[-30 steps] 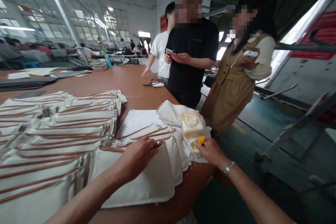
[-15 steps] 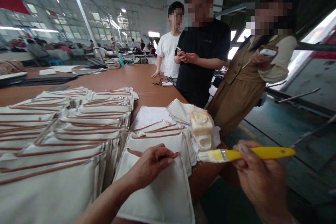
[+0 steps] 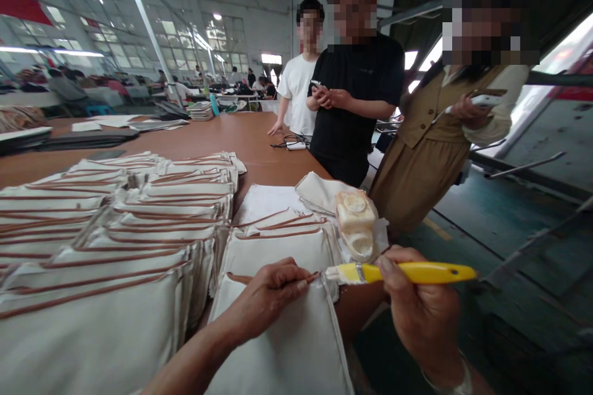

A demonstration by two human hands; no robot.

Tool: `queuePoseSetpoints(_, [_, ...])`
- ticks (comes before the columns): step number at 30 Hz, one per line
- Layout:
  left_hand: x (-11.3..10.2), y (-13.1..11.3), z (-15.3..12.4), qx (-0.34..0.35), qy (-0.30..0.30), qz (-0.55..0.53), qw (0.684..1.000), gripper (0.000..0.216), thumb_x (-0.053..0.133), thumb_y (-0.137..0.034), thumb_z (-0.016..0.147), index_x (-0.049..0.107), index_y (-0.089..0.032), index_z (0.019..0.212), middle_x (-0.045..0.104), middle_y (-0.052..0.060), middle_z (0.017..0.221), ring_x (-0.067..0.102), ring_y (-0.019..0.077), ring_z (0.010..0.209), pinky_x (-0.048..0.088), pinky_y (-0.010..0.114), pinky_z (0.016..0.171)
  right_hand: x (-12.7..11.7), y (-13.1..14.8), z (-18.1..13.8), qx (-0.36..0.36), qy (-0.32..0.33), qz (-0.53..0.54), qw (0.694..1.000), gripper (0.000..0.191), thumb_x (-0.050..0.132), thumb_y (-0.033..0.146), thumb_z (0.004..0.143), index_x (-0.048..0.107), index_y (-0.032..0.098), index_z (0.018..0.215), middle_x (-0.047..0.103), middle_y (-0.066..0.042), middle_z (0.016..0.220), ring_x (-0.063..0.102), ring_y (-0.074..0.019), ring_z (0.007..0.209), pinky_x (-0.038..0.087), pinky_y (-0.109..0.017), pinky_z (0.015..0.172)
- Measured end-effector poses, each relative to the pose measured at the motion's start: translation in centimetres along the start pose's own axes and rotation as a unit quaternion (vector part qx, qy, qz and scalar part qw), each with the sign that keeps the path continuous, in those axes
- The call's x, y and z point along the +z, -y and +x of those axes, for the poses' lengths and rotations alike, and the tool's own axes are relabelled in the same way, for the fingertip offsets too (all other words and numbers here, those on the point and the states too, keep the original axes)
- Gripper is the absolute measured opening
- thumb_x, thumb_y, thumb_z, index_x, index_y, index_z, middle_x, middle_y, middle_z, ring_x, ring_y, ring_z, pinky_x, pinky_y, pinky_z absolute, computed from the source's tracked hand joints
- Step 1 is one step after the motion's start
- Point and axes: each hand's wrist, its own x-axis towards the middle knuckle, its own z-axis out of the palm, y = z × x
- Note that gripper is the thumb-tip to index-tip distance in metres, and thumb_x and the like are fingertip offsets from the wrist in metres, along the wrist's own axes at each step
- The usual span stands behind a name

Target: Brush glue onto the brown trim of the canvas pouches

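My left hand (image 3: 271, 293) pinches the brown-trimmed top edge of a cream fabric pouch (image 3: 287, 345) on the near stack. In my right hand (image 3: 419, 308) is a yellow paintbrush (image 3: 430, 272), gripped by its handle and held level. Its pale, coated bristles meet the right end of the brown trim, just beside my left fingertips. Beyond the brush stands a cut-open plastic container (image 3: 356, 217), crusted with whitish residue, on white paper. More cream pouches (image 3: 273, 253) lie overlapped behind the one I hold.
Rows of overlapped cream pouches (image 3: 115, 284) cover the table to the left. Three people stand at the table's far right side, two of them with phones in hand. A cable and white device (image 3: 295, 145) lie on the brown table (image 3: 259, 136).
My right hand has moved left with the paintbrush, bringing its bristles from beside the stack to the pouch's trim. My left hand keeps its pinch and has shifted slightly right.
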Motion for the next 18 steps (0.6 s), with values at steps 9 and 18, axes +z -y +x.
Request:
queuePoseSetpoints(9, [1.3,1.3,-1.1,0.108,-0.025,0.059,0.992,0.022,0.054,-0.030,0.101,0.074,-0.022,0.102,0.063,0.004,0.092,0.063,0.0144,0.085,0.047,0.022,0.077,-0.4,-2.0,-0.2,0.082,-0.011,0.013,0.996,0.025,0.059,0.042,0.098,0.067,0.019,0.091,0.055,0.002,0.063,0.050,-0.0128,0.052,0.039,-0.023,0.048])
queuePoseSetpoints(18, [3.2,1.4,-2.9,0.355,-0.088,0.403,0.839,0.015,0.050,-0.021,0.102,0.064,-0.016,0.106,0.059,0.003,0.082,0.052,0.0167,0.068,0.037,0.029,0.058,-2.9,-1.4,0.5,0.152,0.032,0.198,0.968,0.022,0.061,0.039,0.096,0.062,0.019,0.086,0.050,0.001,0.066,0.046,-0.0137,0.055,0.041,-0.026,0.053])
